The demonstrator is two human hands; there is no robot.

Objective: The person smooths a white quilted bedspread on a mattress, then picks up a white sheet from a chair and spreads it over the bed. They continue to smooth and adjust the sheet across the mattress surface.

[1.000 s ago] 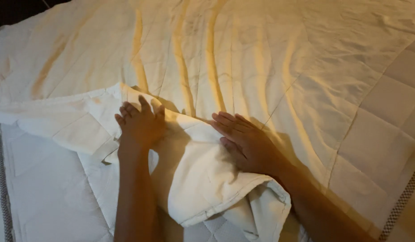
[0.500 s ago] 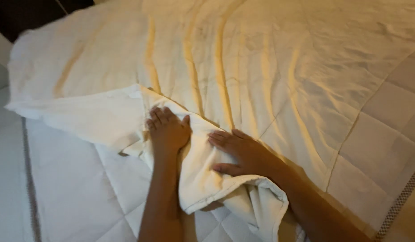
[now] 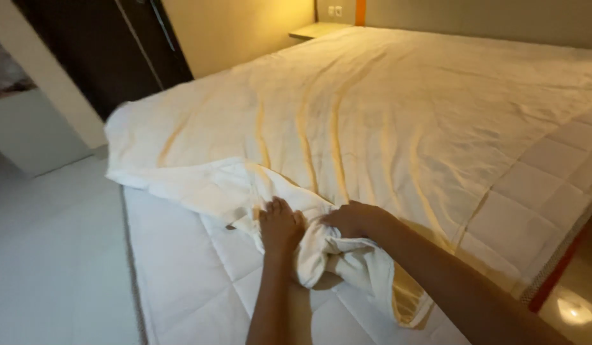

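Fingers first: both sets are buried in cloth, curled tight into the bunched near edge of the cream sheet [image 3: 372,121]. That sheet is the biggest thing here, spread wide across the bed, its creases running away from the person toward the far headboard end, its loose edge folded back along the near side. Beneath it, the white quilted mattress [image 3: 181,268] shows bare at the near corner and again along the right side. Beyond the bed's left edge lies pale floor [image 3: 46,255], with a dark door [image 3: 117,51] behind it.

Now down to the hands. Left hand [image 3: 280,227] sits on the gathered fold, fingers clenched over a wad of fabric. Right hand [image 3: 353,219] is just beside it, almost touching, its fingers clamped into the same bunch from the right. Neither is nearer: both are already on the cloth. From the fingers, nearly all the sheet lies ahead and to the right; the folded-back edge trails off to the left, toward the bed's corner, and a loose tail of fabric hangs below the right wrist.
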